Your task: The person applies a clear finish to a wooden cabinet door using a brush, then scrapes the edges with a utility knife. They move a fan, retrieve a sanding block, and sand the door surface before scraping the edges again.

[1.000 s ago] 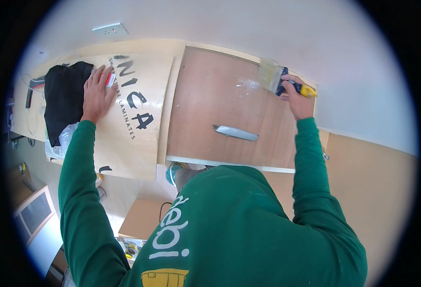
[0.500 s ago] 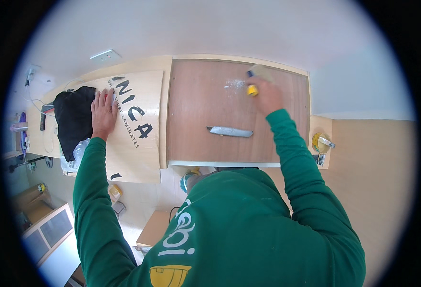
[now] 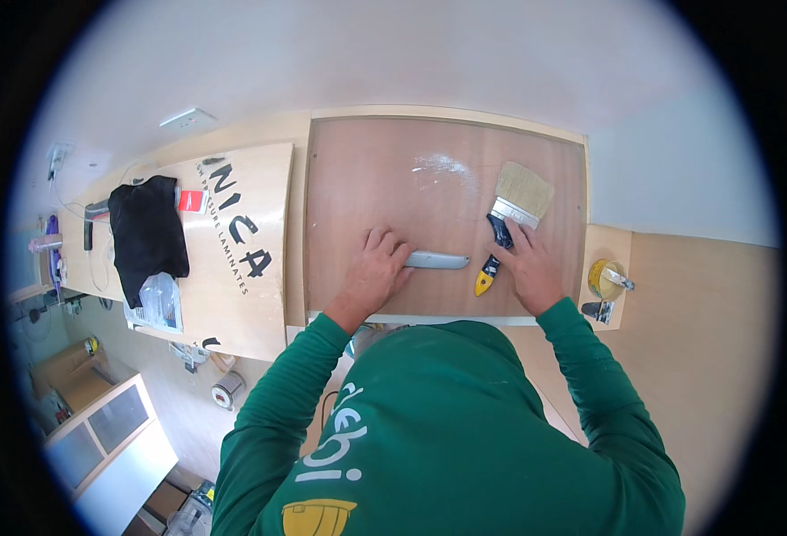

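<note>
A grey metal utility knife (image 3: 440, 260) lies on the reddish-brown wooden panel (image 3: 371, 170), close to its near edge. My left hand (image 3: 374, 275) has its curled fingers round the knife's left end and hides that end. On the right part of the panel is a wide paintbrush (image 3: 524, 188) with pale bristles and a black handle tipped in yellow. The fingers of my right hand (image 3: 529, 266) grip this handle from the right, while the bristles point away from me. A whitish, dusty smear (image 3: 441, 164) marks the panel beyond the knife.
On the left is a pale laminate sheet (image 3: 246, 214) with black lettering, bearing a black cloth (image 3: 148, 237), a red card (image 3: 192, 201) and a clear plastic bag (image 3: 159, 302). A yellow tape roll (image 3: 601, 279) sits right of the panel. Walls rise behind and to the right.
My left hand has moved right, from beside the black cloth to the knife. My right hand has come nearer with the brush, from the panel's far side. The red card now shows fully.
</note>
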{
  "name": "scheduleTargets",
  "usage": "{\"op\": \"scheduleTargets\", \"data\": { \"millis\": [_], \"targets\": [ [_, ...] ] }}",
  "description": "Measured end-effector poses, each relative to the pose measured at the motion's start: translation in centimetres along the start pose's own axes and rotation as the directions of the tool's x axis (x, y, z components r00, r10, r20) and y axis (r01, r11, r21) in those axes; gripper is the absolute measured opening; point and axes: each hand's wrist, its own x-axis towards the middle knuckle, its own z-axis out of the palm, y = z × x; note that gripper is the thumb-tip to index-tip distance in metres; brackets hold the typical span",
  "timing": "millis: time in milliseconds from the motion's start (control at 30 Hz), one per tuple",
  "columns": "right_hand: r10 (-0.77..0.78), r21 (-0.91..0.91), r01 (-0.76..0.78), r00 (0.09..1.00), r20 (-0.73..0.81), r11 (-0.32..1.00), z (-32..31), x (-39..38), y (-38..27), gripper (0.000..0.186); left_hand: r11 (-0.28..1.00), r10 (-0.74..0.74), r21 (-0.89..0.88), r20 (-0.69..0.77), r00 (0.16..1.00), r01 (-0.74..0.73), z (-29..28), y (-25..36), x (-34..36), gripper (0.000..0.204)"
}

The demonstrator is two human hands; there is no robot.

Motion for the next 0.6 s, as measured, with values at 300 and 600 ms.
{"op": "scheduleTargets", "data": {
  "millis": [300, 600],
  "targets": [
    [0.178, 0.672, -0.191, 0.980, 0.089, 0.716, 2.4, 8.1, -4.4, 0.048, 0.995, 0.097, 0.036, -0.167, 0.981, -0.093, -6.9, 1.3, 10.2, 0.054],
    [0.190, 0.847, -0.332, 0.879, 0.438, -0.415, 4.7, 17.2, -2.5, 0.039, 0.407, -0.652, -0.797, 0.089, 0.753, 0.446, 0.4, -4.1, 17.6, 0.046]
  ]
}}
